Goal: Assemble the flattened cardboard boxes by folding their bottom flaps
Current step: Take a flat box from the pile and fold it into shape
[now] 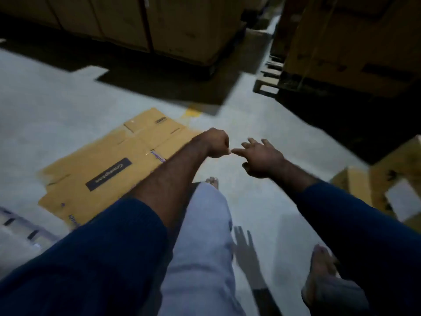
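Observation:
A flattened brown cardboard box [109, 165] with a dark printed label lies on the grey floor at centre left. My left hand [216, 142] hovers over its right edge, fingers curled into a fist that holds nothing. Just to the right, my right hand [262, 158] is stretched out above the bare floor with fingers spread, index tip almost meeting the left fist. Neither hand touches the box. Both forearms come out of dark blue sleeves.
Stacked cardboard cartons [182, 26] line the back, more on a wooden pallet [268, 80] at the back right. An assembled brown box [391, 183] sits at the right edge. My leg in light trousers [205, 236] and bare feet are below. Grey floor [250, 124] lies between.

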`<state>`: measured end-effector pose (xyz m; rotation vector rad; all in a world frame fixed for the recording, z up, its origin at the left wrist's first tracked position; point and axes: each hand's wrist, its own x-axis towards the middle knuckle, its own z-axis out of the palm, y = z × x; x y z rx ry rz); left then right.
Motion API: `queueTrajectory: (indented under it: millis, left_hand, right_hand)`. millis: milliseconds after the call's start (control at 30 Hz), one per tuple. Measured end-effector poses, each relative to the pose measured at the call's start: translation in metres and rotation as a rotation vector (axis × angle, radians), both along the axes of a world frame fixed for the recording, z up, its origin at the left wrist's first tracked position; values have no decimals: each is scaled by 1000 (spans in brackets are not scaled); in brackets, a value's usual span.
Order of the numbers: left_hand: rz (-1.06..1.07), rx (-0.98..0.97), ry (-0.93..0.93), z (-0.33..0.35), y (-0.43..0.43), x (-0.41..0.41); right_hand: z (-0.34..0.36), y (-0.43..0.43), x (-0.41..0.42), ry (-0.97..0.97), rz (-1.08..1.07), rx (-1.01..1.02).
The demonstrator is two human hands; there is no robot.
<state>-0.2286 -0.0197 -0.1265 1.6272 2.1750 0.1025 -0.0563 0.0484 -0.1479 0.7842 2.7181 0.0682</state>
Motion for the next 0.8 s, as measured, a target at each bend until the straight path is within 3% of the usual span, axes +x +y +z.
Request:
queueTrajectory:
  millis: [400,800]
  left_hand:
    - [-232,111,14,11,30,220]
    - [-468,91,-194,-15,71,413]
  right_hand:
    - [37,-11,238,177,-616,-211]
    - [56,39,398,379,-1109,-322]
